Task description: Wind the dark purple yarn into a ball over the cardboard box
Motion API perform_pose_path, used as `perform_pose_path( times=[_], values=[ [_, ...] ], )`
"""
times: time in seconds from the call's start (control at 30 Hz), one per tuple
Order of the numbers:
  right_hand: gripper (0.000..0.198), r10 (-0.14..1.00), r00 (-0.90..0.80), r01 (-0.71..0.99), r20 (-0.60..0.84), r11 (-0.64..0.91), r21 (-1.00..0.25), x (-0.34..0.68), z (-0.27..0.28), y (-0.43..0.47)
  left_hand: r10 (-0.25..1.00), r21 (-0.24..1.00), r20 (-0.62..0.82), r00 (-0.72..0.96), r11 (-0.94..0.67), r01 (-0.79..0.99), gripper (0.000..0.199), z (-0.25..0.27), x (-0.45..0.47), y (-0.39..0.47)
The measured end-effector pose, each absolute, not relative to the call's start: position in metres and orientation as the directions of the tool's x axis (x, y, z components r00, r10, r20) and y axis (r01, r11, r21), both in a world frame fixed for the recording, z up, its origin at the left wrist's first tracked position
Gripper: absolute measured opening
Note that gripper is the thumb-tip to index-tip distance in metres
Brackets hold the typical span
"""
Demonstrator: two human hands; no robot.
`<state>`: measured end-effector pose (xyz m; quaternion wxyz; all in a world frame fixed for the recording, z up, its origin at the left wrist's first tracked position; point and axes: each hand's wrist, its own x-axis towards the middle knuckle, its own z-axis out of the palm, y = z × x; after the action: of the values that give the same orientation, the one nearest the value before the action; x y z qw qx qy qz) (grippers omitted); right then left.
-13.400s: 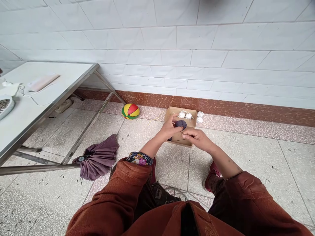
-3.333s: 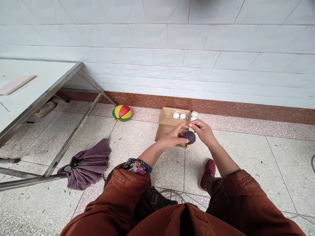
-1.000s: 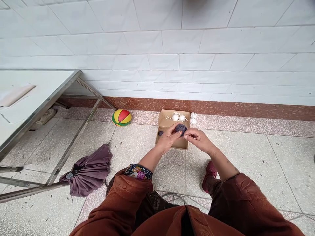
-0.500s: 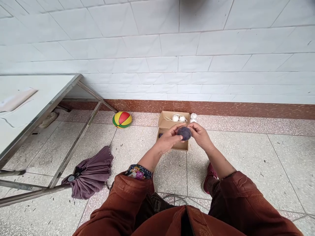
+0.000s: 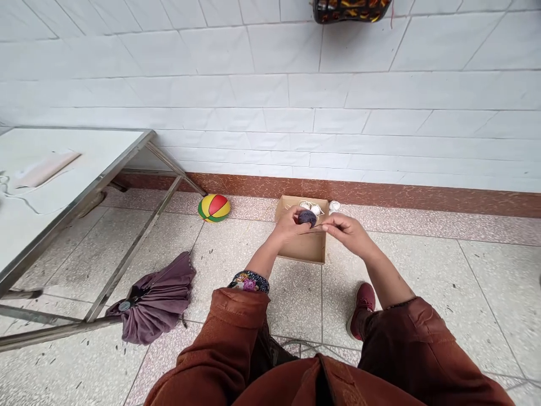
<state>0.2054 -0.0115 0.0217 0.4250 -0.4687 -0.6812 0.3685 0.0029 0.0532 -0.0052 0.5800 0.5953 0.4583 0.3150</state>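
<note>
My left hand (image 5: 291,224) is closed around a dark purple-grey ball of yarn (image 5: 306,218), held above an open cardboard box (image 5: 305,251). A strand runs from the ball to my right hand (image 5: 347,232), which pinches it between thumb and fingertips a short way to the right. Behind the ball, white yarn balls (image 5: 315,209) with loose ends lie in the raised lid part of the box. Another white yarn ball (image 5: 333,206) sits on the floor just right of the box. My left hand hides part of the box.
A metal-framed white table (image 5: 122,148) stands at the left with a pale folded item (image 5: 48,169) on it. On the floor are a coloured ball (image 5: 214,207) and a folded purple umbrella (image 5: 158,299). The tiled wall (image 5: 253,90) rises beyond; a dark patterned object (image 5: 351,8) shows at the top.
My right hand has moved right, away from the yarn ball, drawing out a strand. My left hand with the ball has shifted slightly left and up. The view has tilted a little upward.
</note>
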Motion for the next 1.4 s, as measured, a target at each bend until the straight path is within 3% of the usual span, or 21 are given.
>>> perform_pose_path(
  times=[0.1,0.2,0.3,0.43,0.53,0.63,0.77,0.9,1.03,1.2,1.3,1.4],
  values=[
    [0.023,0.966,-0.021,0.321,0.258,0.251,-0.913,0.217,0.021,-0.003,0.822,0.994,-0.088,0.562,0.037,0.100,0.071,0.004,0.012,0.043],
    [0.028,0.970,0.120,0.286,0.212,0.170,-0.943,0.217,0.004,0.001,0.698,0.991,-0.022,0.715,0.109,-0.076,0.082,0.017,0.016,0.035],
    [0.034,0.984,0.108,0.285,0.141,0.105,-0.953,0.209,-0.018,-0.002,0.695,0.947,0.007,0.719,0.227,-0.229,0.073,0.023,0.015,0.034],
    [0.029,0.982,0.039,0.414,0.186,0.153,-0.897,0.196,-0.032,-0.008,0.806,0.873,-0.105,0.582,0.355,-0.333,0.050,0.017,0.016,0.043],
    [0.022,0.971,-0.024,0.458,0.238,0.222,-0.861,0.192,-0.031,-0.011,0.881,0.879,-0.185,0.435,0.346,-0.328,0.040,0.010,0.020,0.050],
    [0.017,0.959,-0.117,0.470,0.257,0.281,-0.837,0.192,-0.027,-0.013,0.912,0.935,-0.214,0.349,0.295,-0.198,0.036,0.006,0.024,0.052],
    [0.014,0.947,-0.194,0.397,0.258,0.316,-0.862,0.197,-0.021,-0.017,0.931,0.988,-0.151,0.332,0.140,0.056,0.037,0.005,0.026,0.051],
    [0.018,0.953,-0.143,0.290,0.269,0.300,-0.909,0.207,-0.014,-0.019,0.911,0.990,-0.091,0.402,0.038,0.137,0.042,-0.001,0.028,0.051],
    [0.021,0.960,-0.033,0.260,0.279,0.278,-0.925,0.219,-0.008,-0.017,0.803,0.991,-0.110,0.586,0.043,0.128,0.048,-0.007,0.028,0.048],
    [0.026,0.949,0.119,0.341,0.292,0.237,-0.910,0.225,-0.013,-0.010,0.637,0.955,-0.095,0.765,0.276,-0.111,0.072,0.000,0.028,0.040],
    [0.028,0.968,0.092,0.348,0.232,0.187,-0.919,0.221,-0.024,-0.008,0.656,0.893,-0.058,0.752,0.371,-0.255,0.071,0.006,0.031,0.038],
    [0.027,0.975,0.009,0.412,0.222,0.199,-0.889,0.215,-0.035,-0.009,0.745,0.888,-0.079,0.663,0.355,-0.293,0.061,0.007,0.033,0.041]
  ],
)
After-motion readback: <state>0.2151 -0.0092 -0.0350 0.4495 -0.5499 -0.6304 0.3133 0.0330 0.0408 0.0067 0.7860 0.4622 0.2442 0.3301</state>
